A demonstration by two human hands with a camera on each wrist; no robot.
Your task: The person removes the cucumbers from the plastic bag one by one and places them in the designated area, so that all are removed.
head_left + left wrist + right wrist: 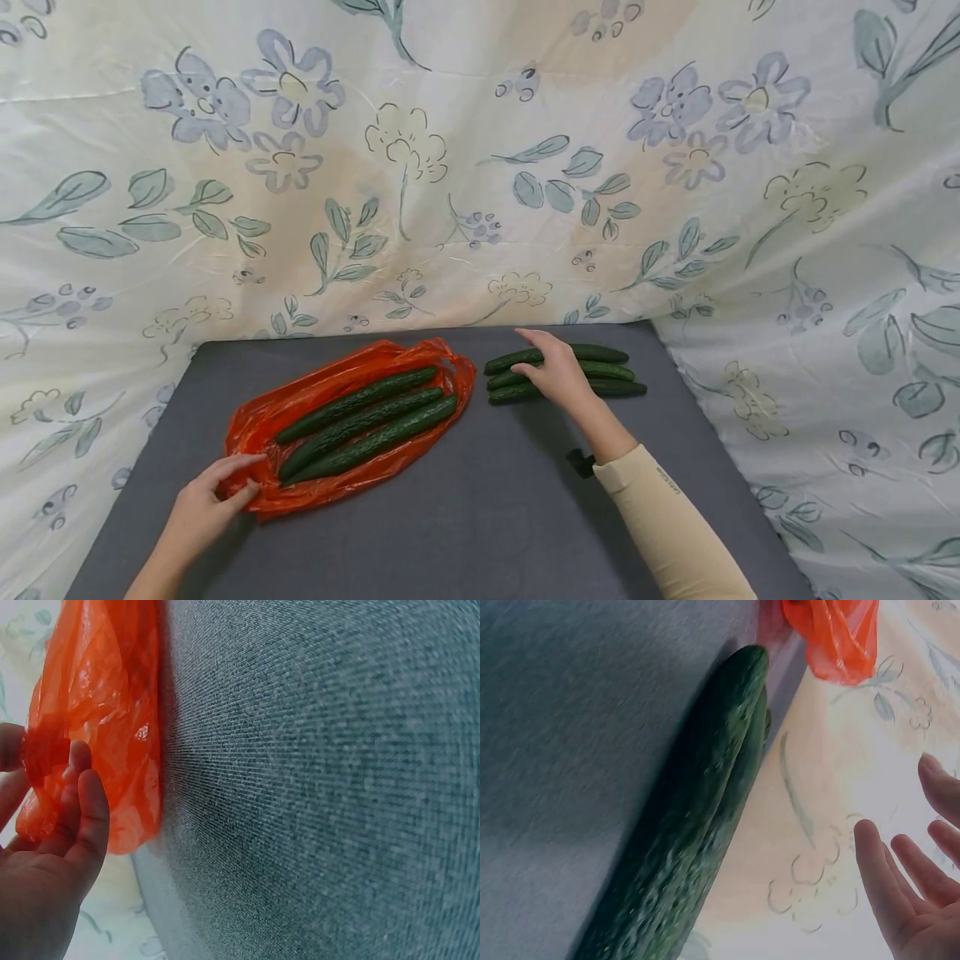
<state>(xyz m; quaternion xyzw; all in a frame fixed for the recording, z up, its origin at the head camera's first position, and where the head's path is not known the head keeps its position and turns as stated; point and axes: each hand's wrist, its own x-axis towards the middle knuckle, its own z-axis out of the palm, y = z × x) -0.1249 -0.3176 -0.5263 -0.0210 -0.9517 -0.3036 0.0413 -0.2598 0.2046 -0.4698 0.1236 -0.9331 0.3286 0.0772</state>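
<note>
**Red bag (300, 408) by one hand, loose cucumbers (611, 371) under the other**

From the head view, the left hand (202, 508) is at the near end of the bag. Its thumb and fingers bend around the edge, with a gap between the tips. Three cucumbers in the bag (360, 430) lie side by side, just past those fingertips. The right hand (558, 375) is above the three loose cucumbers. Its fingers are spread and bent a little, and they hold nothing. Both bunches sit on the gray table (450, 533).

From the left wrist, the thin red plastic goes between the fingers, and a small flap hangs by the palm. They look like they hold it loosely, but I can't tell how tight. If they pull hard, I think the plastic could rip or slip away. A quick tug could also make the cucumbers inside roll.

From the right wrist, the fingers are wide apart and touch nothing. The loose cucumbers are off to one side of them, close together. If the fingers came down crooked, they might bump one and send it rolling, because it is round. Grabbing all three at once could let one slide out.
</note>
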